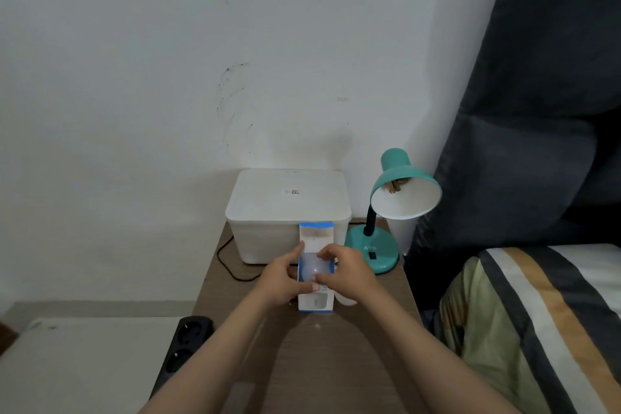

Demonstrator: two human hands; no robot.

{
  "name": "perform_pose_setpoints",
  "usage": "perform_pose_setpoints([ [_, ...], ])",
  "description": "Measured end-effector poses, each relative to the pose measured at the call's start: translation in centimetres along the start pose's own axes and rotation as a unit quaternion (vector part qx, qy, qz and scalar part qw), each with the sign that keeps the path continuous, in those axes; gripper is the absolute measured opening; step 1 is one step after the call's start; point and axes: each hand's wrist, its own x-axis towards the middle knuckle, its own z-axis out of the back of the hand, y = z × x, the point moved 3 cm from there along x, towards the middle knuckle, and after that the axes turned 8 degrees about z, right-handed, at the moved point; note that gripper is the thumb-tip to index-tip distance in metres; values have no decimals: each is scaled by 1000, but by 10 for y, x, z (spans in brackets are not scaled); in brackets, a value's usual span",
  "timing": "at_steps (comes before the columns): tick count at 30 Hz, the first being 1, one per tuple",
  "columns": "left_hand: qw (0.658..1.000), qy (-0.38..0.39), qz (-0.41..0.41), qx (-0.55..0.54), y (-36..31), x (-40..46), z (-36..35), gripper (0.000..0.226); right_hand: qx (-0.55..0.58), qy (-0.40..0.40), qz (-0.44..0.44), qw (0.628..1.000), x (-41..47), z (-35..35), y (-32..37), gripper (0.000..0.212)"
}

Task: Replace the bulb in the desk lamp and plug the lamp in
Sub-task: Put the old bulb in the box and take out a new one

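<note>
Left hand (280, 277): closed on the left side of the bulb box (316, 267), thumb across its front near the lower window, fingers behind the left edge.
Right hand (346, 274): pinching the bulb (314, 270) at the box's open front, thumb low, fingers on top at the right edge.
Bulb box: white with blue trim, upright and tilted slightly back, top flap open at 12 o'clock, held just above the table (319, 356).
Bulb: white, round, sitting in the middle cut-out of the box, partly covered by fingers.
Lamp (389, 205): teal, at 2 o'clock from the box, round base on the table's far right corner, black neck, shade tilted toward the camera.
Lamp socket (396, 186): brass-coloured, visible inside the white shade with no bulb in it.
Storage box (289, 212): white, lidded, at 12 o'clock, directly behind the bulb box, against the wall.
Cable (225, 259): black, looping on the table at 10 o'clock, beside the storage box.
Power strip (183, 349): black, at 8 o'clock, off the table's left edge, two sockets showing.
Striped blanket (544, 323): at 4 o'clock, beside the table.
</note>
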Motion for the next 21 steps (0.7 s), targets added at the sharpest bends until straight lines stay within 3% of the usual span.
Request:
perform_pose_setpoints([
  [9, 1000, -3, -1, -6, 0, -3, -1, 104, 14, -25, -3, 1000, 4, -2, 1, 47],
  [17, 1000, -21, -3, 12, -3, -7, -2, 99, 152, -143, 5, 978, -9, 20, 6, 39],
  [21, 1000, -24, -3, 7, -6, -9, -2, 97, 203, -216, 54, 954, -15, 31, 10, 31],
])
